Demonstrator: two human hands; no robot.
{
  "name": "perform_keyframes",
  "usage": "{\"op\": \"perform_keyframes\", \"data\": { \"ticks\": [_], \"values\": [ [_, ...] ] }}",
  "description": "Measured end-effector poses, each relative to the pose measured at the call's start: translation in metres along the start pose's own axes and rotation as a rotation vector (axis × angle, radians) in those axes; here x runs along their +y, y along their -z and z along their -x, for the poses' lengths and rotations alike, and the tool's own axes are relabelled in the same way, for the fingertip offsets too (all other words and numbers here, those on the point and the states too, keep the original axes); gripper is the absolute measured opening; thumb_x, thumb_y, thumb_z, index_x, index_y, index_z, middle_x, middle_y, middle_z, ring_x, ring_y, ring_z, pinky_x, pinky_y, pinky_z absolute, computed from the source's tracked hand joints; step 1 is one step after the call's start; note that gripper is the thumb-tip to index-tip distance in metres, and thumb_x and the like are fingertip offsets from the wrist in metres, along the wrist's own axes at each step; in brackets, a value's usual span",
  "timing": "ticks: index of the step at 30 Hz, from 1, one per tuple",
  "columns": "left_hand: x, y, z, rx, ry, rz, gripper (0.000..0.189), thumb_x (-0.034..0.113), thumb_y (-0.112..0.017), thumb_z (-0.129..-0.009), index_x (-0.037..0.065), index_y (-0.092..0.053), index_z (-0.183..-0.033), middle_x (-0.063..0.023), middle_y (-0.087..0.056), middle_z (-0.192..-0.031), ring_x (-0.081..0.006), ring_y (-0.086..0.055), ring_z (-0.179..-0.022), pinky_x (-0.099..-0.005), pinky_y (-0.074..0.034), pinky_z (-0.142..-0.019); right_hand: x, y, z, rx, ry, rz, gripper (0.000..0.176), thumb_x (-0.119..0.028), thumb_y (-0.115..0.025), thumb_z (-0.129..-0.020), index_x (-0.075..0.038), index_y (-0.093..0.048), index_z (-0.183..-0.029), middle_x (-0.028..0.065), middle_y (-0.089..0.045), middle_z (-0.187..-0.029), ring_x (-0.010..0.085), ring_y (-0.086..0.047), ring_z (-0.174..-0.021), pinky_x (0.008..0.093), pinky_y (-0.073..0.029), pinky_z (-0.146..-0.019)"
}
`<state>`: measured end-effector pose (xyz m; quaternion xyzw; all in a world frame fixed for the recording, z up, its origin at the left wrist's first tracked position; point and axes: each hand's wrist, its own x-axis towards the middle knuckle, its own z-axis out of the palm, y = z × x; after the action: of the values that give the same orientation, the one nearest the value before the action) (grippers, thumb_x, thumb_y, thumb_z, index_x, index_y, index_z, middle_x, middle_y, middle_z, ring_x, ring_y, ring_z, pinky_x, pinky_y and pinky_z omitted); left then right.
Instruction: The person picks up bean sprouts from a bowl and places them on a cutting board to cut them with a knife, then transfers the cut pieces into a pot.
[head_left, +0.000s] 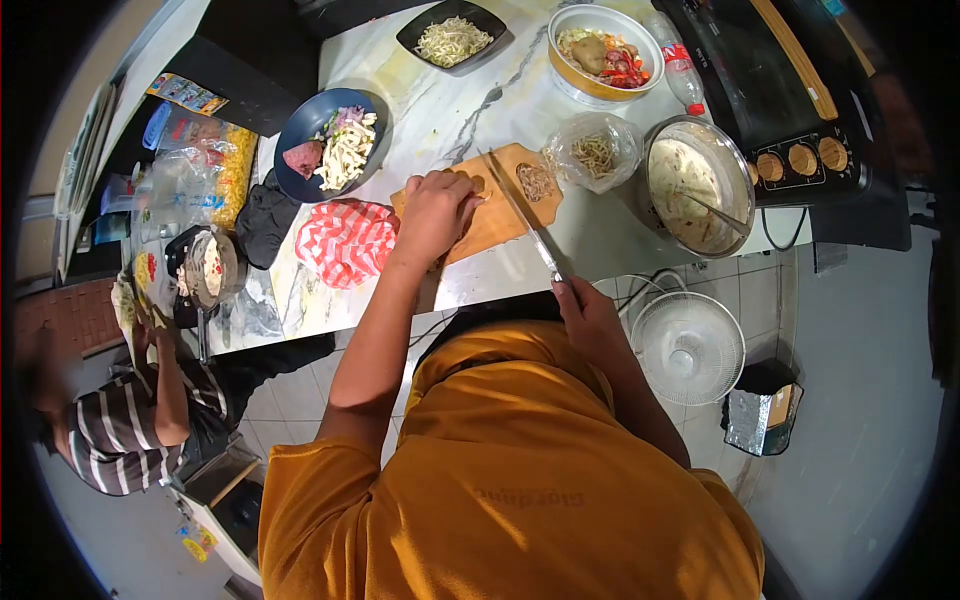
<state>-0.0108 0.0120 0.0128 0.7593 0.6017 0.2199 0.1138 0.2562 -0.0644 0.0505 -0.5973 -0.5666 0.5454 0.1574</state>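
Observation:
My left hand (436, 212) rests on the wooden cutting board (505, 236), fingers curled down over a small light brown piece I cannot make out. In my right hand (590, 318) is the handle of a long knife (524, 217). Its blade slants across the board, to the right of my left fingers and apart from them. On the board's right part shows a round pale brown patch (536, 182), perhaps shreds or a mark. Beside my left wrist sits a red-and-white checked bundle (346, 244).
Around the board stand a blue plate (290, 118) of chopped food, a black dish (485, 50) of bean sprouts, a vegetable bowl (560, 82), a clear bag (617, 160) and a metal bowl (742, 172). A stove (815, 180) is right; a person (135, 430) works left.

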Motion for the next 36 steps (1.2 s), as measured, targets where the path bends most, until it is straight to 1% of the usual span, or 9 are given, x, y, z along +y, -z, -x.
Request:
{"op": "perform_keyframes", "data": {
  "ticks": [1,3,12,17,25,27,30,34,36],
  "values": [
    [0.001,0.002,0.001,0.016,0.015,-0.01,0.017,0.026,-0.072,-0.086,0.012,-0.071,-0.095,-0.0034,-0.068,-0.093,-0.0238,-0.061,-0.095,-0.0395,-0.038,-0.085,0.001,-0.001,0.0,0.0,0.0,-0.001,0.036,-0.035,-0.052,-0.102,-0.001,-0.062,-0.106,0.0142,-0.061,-0.072,0.0226,-0.058,-0.064,0.0362,-0.046,-0.065],
    [0.004,0.004,0.004,0.031,0.03,-0.019,0.017,0.026,-0.072,-0.086,0.012,-0.071,-0.095,-0.0027,-0.068,-0.093,-0.0232,-0.06,-0.096,-0.0394,-0.037,-0.085,0.004,-0.003,0.0,-0.004,0.034,0.016,0.037,-0.035,-0.051,-0.102,0.0,-0.062,-0.104,0.0171,-0.063,-0.073,0.0288,-0.061,-0.066,0.0377,-0.047,-0.065],
    [0.005,-0.008,0.006,0.073,0.061,-0.012,0.013,0.022,-0.072,-0.085,0.012,-0.072,-0.093,-0.0021,-0.067,-0.095,-0.0233,-0.058,-0.098,-0.0393,-0.035,-0.086,0.002,-0.002,0.0,0.015,0.049,0.11,0.037,-0.035,-0.05,-0.102,-0.001,-0.064,-0.104,0.02,-0.065,-0.077,0.0384,-0.065,-0.074,0.0424,-0.049,-0.067],
    [0.004,-0.009,0.005,0.102,0.049,0.014,0.01,0.019,-0.073,-0.084,0.013,-0.073,-0.092,-0.0027,-0.067,-0.094,-0.0243,-0.058,-0.097,-0.0394,-0.034,-0.085,-0.004,0.001,0.001,-0.006,0.016,0.135,0.037,-0.035,-0.05,-0.102,-0.001,-0.064,-0.105,0.0204,-0.066,-0.077,0.0395,-0.066,-0.075,0.0428,-0.05,-0.068],
    [0.004,-0.009,0.006,0.103,0.061,-0.005,0.011,0.022,-0.073,-0.084,0.014,-0.074,-0.091,-0.0025,-0.066,-0.092,-0.0237,-0.058,-0.097,-0.0391,-0.034,-0.083,-0.006,0.0,0.001,-0.012,-0.02,0.154,0.037,-0.035,-0.05,-0.102,-0.001,-0.064,-0.104,0.0217,-0.066,-0.077,0.0408,-0.066,-0.075,0.0433,-0.05,-0.068],
    [0.005,-0.009,0.006,0.105,0.064,-0.006,0.011,0.023,-0.073,-0.085,0.014,-0.074,-0.091,-0.0025,-0.066,-0.092,-0.0236,-0.058,-0.097,-0.0391,-0.034,-0.083,-0.002,-0.002,0.001,0.022,0.044,0.145,0.037,-0.035,-0.05,-0.102,-0.001,-0.064,-0.105,0.023,-0.066,-0.08,0.0428,-0.066,-0.079,0.0439,-0.05,-0.069],
    [0.005,-0.008,0.006,0.098,0.073,-0.011,0.01,0.023,-0.072,-0.085,0.015,-0.074,-0.091,-0.0022,-0.066,-0.092,-0.0234,-0.058,-0.097,-0.0393,-0.034,-0.084,-0.001,-0.003,0.001,0.028,0.048,0.15,0.036,-0.035,-0.051,-0.101,-0.001,-0.064,-0.105,0.0239,-0.067,-0.082,0.0441,-0.065,-0.082,0.0444,-0.05,-0.069],
    [0.005,-0.008,0.005,0.098,0.075,-0.015,0.01,0.023,-0.072,-0.085,0.016,-0.074,-0.091,-0.0015,-0.066,-0.092,-0.0229,-0.058,-0.097,-0.0395,-0.034,-0.084,-0.003,-0.002,0.002,0.015,0.027,0.149,0.036,-0.034,-0.051,-0.101,-0.001,-0.065,-0.105,0.0243,-0.066,-0.082,0.0441,-0.065,-0.082,0.0447,-0.05,-0.069],
    [0.005,-0.009,0.006,0.097,0.074,-0.019,0.01,0.023,-0.072,-0.085,0.016,-0.074,-0.092,-0.0012,-0.066,-0.092,-0.0228,-0.058,-0.097,-0.0394,-0.034,-0.084,-0.002,-0.003,0.002,0.041,0.063,0.163,0.035,-0.034,-0.051,-0.101,-0.002,-0.065,-0.105,0.0239,-0.066,-0.081,0.0443,-0.065,-0.081,0.0447,-0.05,-0.068]
  ]
}}
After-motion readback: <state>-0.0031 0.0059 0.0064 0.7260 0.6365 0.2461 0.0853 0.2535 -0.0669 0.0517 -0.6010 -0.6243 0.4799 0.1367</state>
